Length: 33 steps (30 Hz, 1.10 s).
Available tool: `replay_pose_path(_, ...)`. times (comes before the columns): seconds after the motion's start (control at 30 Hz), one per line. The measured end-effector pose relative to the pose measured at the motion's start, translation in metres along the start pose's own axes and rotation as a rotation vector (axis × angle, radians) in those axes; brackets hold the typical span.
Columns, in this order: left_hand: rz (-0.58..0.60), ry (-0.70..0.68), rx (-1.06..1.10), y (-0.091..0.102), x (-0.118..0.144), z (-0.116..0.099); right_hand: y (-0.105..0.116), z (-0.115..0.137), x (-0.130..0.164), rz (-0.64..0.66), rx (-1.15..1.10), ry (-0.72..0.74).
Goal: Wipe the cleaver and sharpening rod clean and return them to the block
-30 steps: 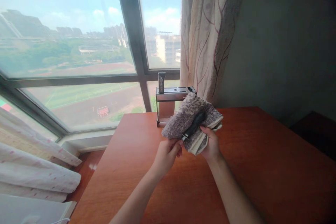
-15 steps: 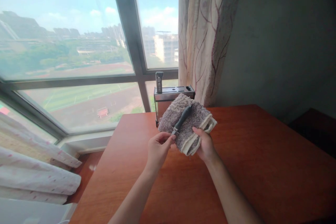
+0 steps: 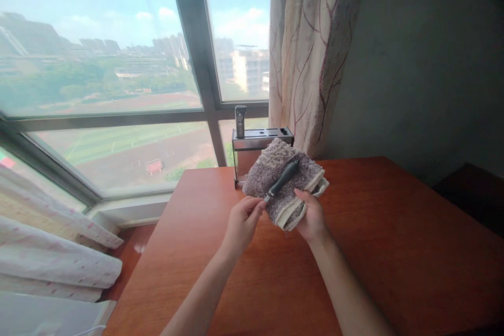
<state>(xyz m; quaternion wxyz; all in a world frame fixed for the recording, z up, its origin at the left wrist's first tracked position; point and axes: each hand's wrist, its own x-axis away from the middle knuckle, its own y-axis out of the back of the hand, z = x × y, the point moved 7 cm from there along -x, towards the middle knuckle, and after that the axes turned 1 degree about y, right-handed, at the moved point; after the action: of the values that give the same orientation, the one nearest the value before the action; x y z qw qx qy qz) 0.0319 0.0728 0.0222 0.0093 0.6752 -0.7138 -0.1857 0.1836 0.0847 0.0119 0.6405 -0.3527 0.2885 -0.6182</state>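
My left hand [image 3: 244, 220] pinches the short metal end of a dark-handled tool [image 3: 284, 176], its fingers covering the tip, so the kind of tool cannot be told. The ribbed handle points up and to the right and lies against a folded grey-brown towel [image 3: 271, 160] with cream edging. Closed on the towel's lower right side, my right hand [image 3: 312, 215] has its thumb on top and the other fingers hidden underneath. Both hands hold these things above the brown table.
Behind the towel stands a metal-topped holder [image 3: 262, 137] with a black handle [image 3: 240, 122] sticking up from it. The wooden table [image 3: 189, 241] reaches a large window [image 3: 98, 157]. Curtains [image 3: 315, 52] hang by the wall.
The tool, towel and both hands have shifted slightly to the right in the view. Less of the tool's metal end shows beside my left fingers.
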Motion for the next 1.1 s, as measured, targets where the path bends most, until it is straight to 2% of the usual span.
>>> replay_pose_path(0.13,-0.052,0.000,0.008,0.003,0.002,0.001,-0.002,0.000,0.003,-0.025,0.020,0.011)
replay_pose_path(0.33,-0.158,0.027,0.106,0.008,0.002,0.002,-0.010,-0.002,0.005,0.046,0.024,-0.016)
replay_pose_path(0.5,-0.146,0.123,0.214,0.008,0.003,0.002,0.000,0.003,0.003,-0.053,-0.010,0.022)
replay_pose_path(0.7,0.015,0.182,0.229,-0.003,0.005,0.000,0.000,0.001,0.003,-0.015,0.011,-0.007)
replay_pose_path(0.93,0.208,0.366,0.498,-0.023,0.013,-0.006,-0.016,-0.013,0.011,0.202,0.082,-0.235)
replay_pose_path(1.1,0.306,0.440,0.635,-0.028,0.017,-0.013,-0.009,-0.013,0.007,0.130,0.110,-0.182)
